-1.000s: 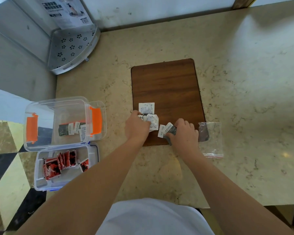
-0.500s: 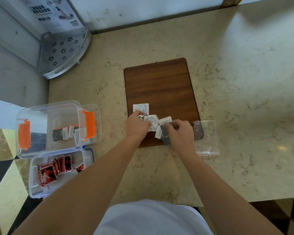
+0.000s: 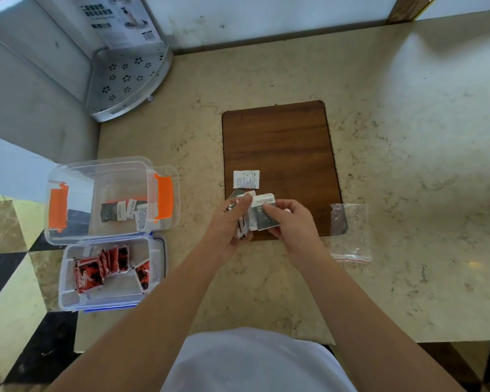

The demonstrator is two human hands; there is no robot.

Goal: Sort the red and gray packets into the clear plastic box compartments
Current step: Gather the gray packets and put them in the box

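A gray packet (image 3: 262, 217), long axis running away from the person, sits pinched in the right hand (image 3: 290, 222) above the wooden board's (image 3: 280, 142) near edge; the left hand (image 3: 227, 224), nearer the clear plastic box (image 3: 102, 199) at left, clasps more packets.

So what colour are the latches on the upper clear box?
Orange latches on the upper clear box, clearest in the head view.

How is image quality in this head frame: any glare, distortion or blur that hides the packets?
Head view: bright glare washes out the countertop at upper right; wide-angle bending curves the edges; the gray packet between the left hand and right hand is soft, its print unreadable; the red packets stay distinguishable.
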